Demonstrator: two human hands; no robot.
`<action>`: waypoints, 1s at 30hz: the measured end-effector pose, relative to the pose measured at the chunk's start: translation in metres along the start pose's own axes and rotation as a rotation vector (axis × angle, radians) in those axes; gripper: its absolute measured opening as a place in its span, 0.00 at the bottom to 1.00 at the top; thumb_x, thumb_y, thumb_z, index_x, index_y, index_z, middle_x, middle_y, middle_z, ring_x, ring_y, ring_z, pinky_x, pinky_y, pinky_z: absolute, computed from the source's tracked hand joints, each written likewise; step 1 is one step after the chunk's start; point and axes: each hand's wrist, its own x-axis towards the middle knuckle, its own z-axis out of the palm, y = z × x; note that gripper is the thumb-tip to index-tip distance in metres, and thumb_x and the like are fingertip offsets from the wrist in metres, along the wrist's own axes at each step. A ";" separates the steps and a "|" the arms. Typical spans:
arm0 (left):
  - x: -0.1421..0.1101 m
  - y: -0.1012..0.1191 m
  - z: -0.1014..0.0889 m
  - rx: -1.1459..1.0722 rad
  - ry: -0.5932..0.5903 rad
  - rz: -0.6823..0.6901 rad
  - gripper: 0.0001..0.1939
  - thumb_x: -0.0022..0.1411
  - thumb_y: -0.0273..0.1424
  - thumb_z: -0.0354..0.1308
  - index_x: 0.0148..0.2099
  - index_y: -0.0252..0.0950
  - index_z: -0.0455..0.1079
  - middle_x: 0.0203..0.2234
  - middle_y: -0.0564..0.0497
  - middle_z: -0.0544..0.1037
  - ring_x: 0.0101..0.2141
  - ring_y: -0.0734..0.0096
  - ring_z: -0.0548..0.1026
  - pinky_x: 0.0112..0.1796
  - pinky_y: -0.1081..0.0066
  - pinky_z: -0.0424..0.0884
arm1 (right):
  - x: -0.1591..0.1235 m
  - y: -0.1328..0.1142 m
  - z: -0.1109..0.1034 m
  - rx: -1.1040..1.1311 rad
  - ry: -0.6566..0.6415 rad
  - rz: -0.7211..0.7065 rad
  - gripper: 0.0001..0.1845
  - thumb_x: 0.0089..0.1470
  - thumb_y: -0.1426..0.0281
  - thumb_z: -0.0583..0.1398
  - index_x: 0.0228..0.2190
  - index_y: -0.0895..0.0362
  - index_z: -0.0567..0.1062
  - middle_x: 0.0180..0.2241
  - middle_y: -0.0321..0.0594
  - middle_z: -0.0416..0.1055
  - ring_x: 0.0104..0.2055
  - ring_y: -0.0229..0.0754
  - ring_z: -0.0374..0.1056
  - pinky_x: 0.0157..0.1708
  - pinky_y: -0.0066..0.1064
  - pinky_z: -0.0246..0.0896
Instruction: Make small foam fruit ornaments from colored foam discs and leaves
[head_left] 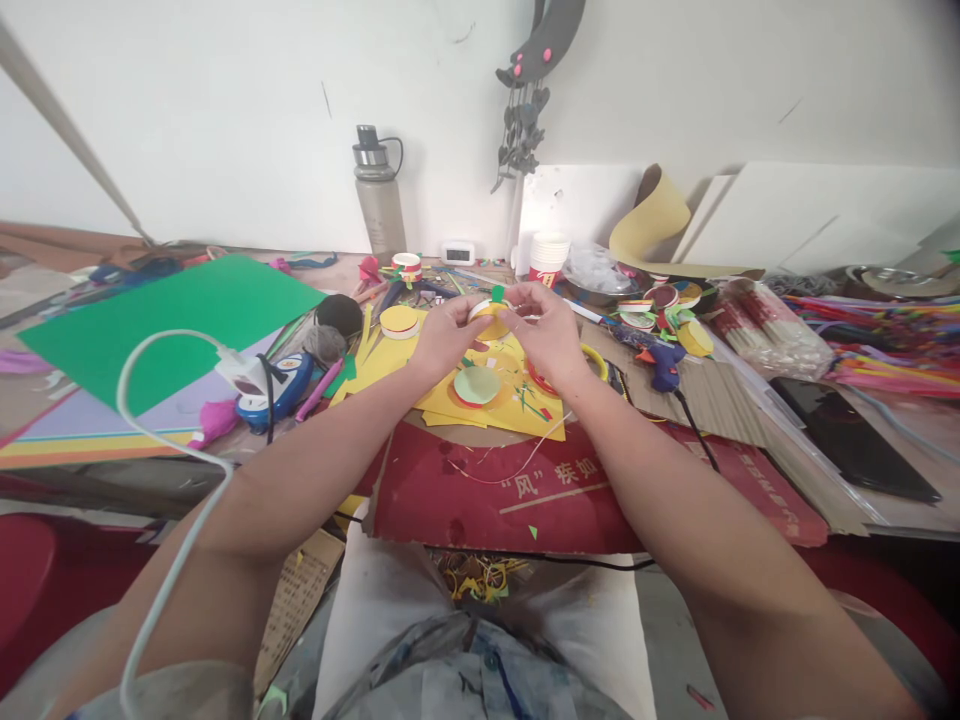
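My left hand [448, 338] and my right hand [550, 332] pinch a small round paper craft piece [491, 325] between them. It has a yellow face, a pale rim and a green paper tab [498, 293] standing at its top edge. The fingers partly cover it. Below the hands, a round piece with a pale green top [477, 386] lies on yellow paper [442, 404]. Left of my left hand stands a yellow-topped round piece [400, 321]. Close to my right wrist is a yellow ring of tape [598, 362], partly hidden.
A blue glue gun [664, 368] with a black cord lies on cardboard at right, near a black phone [847, 435]. A bottle [379, 195] and stacked paper cups [548, 258] stand at the back. A white cable [176, 550] crosses over my left arm; green paper [180, 325] lies left.
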 end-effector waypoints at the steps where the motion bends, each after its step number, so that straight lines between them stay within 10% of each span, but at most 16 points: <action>1: 0.000 0.001 0.000 -0.005 -0.017 0.002 0.11 0.59 0.34 0.69 0.41 0.33 0.77 0.33 0.52 0.78 0.33 0.75 0.76 0.32 0.74 0.82 | 0.000 0.000 0.000 -0.020 0.004 -0.006 0.10 0.54 0.67 0.66 0.41 0.52 0.78 0.43 0.39 0.79 0.38 0.40 0.71 0.39 0.36 0.71; 17: 0.002 0.000 -0.003 -0.260 -0.051 -0.149 0.23 0.60 0.50 0.70 0.39 0.33 0.76 0.36 0.48 0.81 0.38 0.69 0.82 0.41 0.65 0.86 | 0.003 -0.003 -0.006 -0.109 0.070 -0.145 0.06 0.52 0.75 0.64 0.32 0.51 0.75 0.39 0.38 0.76 0.44 0.46 0.71 0.46 0.43 0.70; 25: 0.015 -0.014 -0.017 -0.118 0.107 -0.033 0.15 0.67 0.42 0.65 0.40 0.33 0.76 0.39 0.48 0.80 0.40 0.71 0.79 0.40 0.67 0.85 | 0.015 0.006 -0.017 0.162 -0.048 0.158 0.08 0.52 0.73 0.62 0.35 0.52 0.70 0.30 0.33 0.73 0.31 0.40 0.70 0.31 0.33 0.65; 30: 0.015 -0.012 -0.018 -0.009 0.087 0.144 0.12 0.68 0.37 0.62 0.50 0.38 0.78 0.54 0.47 0.78 0.52 0.66 0.78 0.45 0.69 0.83 | 0.009 0.016 -0.016 -0.104 -0.193 0.316 0.11 0.49 0.77 0.64 0.36 0.53 0.74 0.26 0.35 0.74 0.28 0.45 0.71 0.32 0.40 0.67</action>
